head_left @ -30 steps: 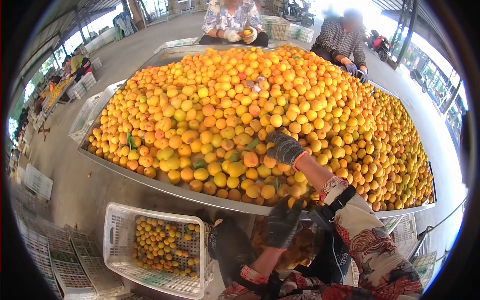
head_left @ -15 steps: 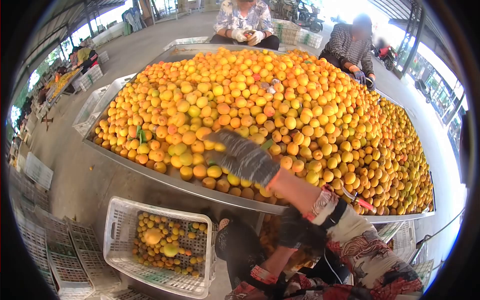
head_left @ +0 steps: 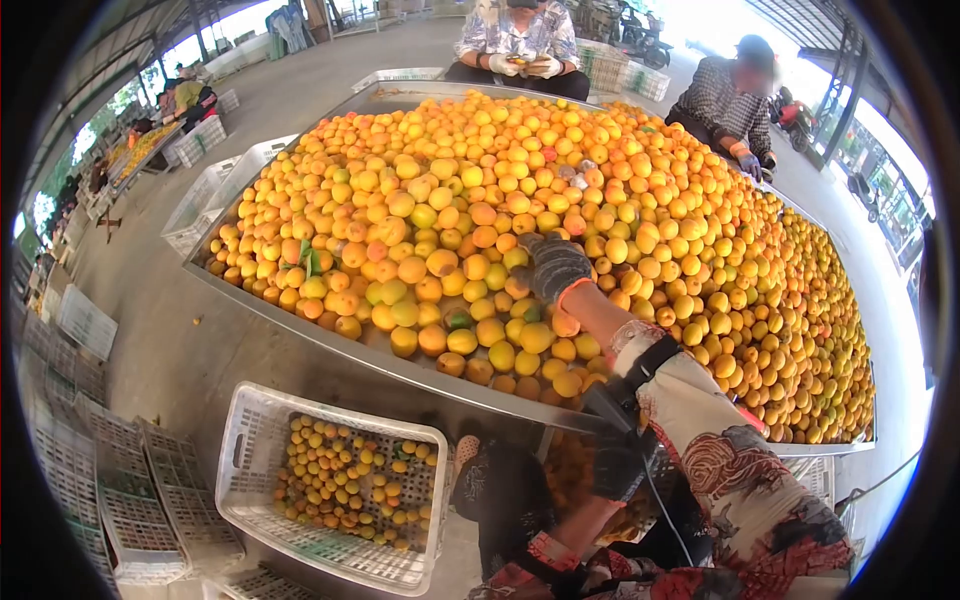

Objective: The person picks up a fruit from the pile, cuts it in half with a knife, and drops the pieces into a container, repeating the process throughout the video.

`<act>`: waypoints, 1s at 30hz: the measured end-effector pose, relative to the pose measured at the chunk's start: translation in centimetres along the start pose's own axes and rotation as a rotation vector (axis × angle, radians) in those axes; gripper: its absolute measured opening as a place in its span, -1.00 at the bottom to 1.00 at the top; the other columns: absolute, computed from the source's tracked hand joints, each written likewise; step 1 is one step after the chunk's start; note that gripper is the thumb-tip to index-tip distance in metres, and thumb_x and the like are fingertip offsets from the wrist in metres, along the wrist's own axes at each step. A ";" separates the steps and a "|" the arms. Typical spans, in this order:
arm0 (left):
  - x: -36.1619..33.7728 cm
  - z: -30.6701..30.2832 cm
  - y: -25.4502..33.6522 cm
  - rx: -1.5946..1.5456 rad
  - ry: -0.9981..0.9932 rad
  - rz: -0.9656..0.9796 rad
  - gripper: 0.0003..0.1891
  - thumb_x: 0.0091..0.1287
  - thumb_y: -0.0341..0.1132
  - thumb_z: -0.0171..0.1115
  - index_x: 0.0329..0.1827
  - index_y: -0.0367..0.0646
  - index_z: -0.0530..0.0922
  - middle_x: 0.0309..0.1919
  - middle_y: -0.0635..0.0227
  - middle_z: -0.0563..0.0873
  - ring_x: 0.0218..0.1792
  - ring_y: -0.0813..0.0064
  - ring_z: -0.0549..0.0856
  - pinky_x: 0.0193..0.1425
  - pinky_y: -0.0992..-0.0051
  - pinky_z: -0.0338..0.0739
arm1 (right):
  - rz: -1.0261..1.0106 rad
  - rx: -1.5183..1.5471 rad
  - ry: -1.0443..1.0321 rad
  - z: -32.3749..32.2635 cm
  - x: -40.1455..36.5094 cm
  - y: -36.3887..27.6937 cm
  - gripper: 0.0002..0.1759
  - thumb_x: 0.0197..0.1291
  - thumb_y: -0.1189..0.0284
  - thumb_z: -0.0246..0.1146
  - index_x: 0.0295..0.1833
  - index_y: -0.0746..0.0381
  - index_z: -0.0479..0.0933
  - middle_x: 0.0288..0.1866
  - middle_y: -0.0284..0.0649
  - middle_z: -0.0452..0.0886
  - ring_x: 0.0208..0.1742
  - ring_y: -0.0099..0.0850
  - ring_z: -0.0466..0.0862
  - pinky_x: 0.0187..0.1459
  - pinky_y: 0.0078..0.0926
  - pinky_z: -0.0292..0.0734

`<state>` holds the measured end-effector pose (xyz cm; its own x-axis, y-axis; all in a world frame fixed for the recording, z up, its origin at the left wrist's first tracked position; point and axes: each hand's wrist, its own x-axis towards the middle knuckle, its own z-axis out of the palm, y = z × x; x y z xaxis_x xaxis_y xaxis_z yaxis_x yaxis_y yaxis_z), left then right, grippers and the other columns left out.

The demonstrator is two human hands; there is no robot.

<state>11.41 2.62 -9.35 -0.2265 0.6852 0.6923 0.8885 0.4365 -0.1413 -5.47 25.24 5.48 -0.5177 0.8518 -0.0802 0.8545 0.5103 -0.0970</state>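
The round, apricot-like fruits [head_left: 485, 237], mostly yellow to orange with some greener ones, lie loose in a broad heap, piled several deep on the metal-edged table [head_left: 400, 368] and thinning toward its near rim.

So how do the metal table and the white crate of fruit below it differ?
The metal table is heaped with fruit; the white crate has a sparse scatter, its bottom partly showing. The metal table is far larger than the white crate. Both hold yellow-orange fruit.
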 end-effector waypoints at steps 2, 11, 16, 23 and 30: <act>2.7 -0.4 -2.1 -0.385 0.010 0.029 -0.68 0.31 -0.05 0.08 -0.35 -0.12 0.58 -0.63 0.27 0.54 -0.64 0.30 0.53 -0.60 0.32 0.37 | -0.030 0.006 -0.076 -0.8 -0.5 0.9 -0.26 0.10 -0.07 0.14 0.37 -0.03 0.22 0.35 -0.09 0.25 0.34 -0.09 0.27 0.23 -0.14 0.32; -0.2 0.4 -0.3 -0.807 -0.362 0.150 -0.78 0.25 -0.16 0.19 -0.22 -0.11 0.54 -0.51 0.23 0.58 -0.46 0.26 0.60 -0.41 0.32 0.45 | -0.020 0.015 -0.152 2.2 1.1 2.3 -0.27 0.16 -0.10 0.04 0.40 -0.02 0.17 0.40 -0.08 0.18 0.33 -0.09 0.31 0.23 -0.05 0.29; 5.0 -2.5 -3.7 -1.309 -0.151 -0.032 -0.85 0.31 -0.21 0.07 -0.14 -0.01 0.50 -0.55 0.25 0.53 -0.53 0.32 0.58 -0.52 0.34 0.43 | -0.038 0.027 -0.165 0.9 0.0 2.3 -0.19 0.10 -0.13 0.11 0.39 0.07 0.19 0.40 -0.05 0.17 0.35 -0.07 0.28 0.25 -0.08 0.29; 3.1 -1.6 -3.1 -0.599 -0.032 0.202 -0.83 0.33 -0.37 -0.12 -0.34 -0.07 0.48 -0.74 0.33 0.40 -0.74 0.48 0.40 -0.73 0.44 0.26 | 0.059 0.114 -0.128 1.4 0.5 -0.9 -0.11 0.11 -0.16 0.09 0.44 0.11 0.06 0.46 0.06 0.02 0.41 -0.08 0.19 0.32 -0.22 0.23; 4.2 -2.8 -3.5 -0.517 -0.121 0.204 -0.86 0.21 -0.31 0.07 -0.48 -0.10 0.50 -0.68 0.25 0.49 -0.61 0.27 0.52 -0.53 0.34 0.37 | 0.060 0.148 -0.122 1.4 0.7 0.5 -0.14 0.11 -0.09 0.12 0.43 0.13 0.08 0.48 -0.05 0.00 0.41 -0.13 0.20 0.33 -0.23 0.22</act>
<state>8.44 2.30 -4.01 -0.0465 0.8012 0.5965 0.9920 -0.0332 0.1218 -5.43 25.95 4.02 -0.4749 0.8549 -0.2088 0.8733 0.4283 -0.2323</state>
